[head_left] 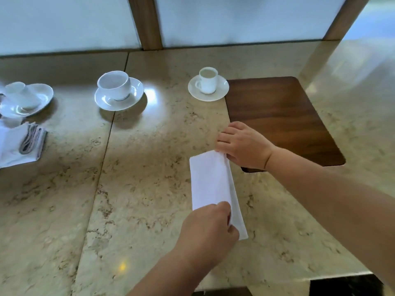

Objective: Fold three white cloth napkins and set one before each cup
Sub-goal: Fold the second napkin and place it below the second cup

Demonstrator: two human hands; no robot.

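A white napkin (213,189), folded into a long narrow strip, lies on the marble surface (139,189) in front of the person, running from its far end near the wooden panel toward its near end close to the surface's edge. One long flap lies folded over along its right side.

The right hand (241,146) sits at the strip's far end, its grip pinching the far right corner of the cloth between curled fingers and thumb. The left hand (209,233) covers the near end, its grip curled round the near edge of the napkin, with the thumb on top of the cloth.

Just beyond the right hand, a dark wooden panel (284,118) is set flush into the surface. At the panel's far left corner stands a small white cup (207,80) on a saucer (220,90), well beyond the napkin.

Further left is a wider white cup (114,84) on its own saucer (132,99), the cup tilted a little. At the far left edge a third cup (19,95) rests on a saucer (40,99), blurred. Near that one, toward the person, lies a pile of white napkins (17,150) with a folded stack of cloth edges (32,137) on top, partly cut off by the frame.

Behind the surface rise pale frosted panes (64,22) divided by wooden posts (147,22).
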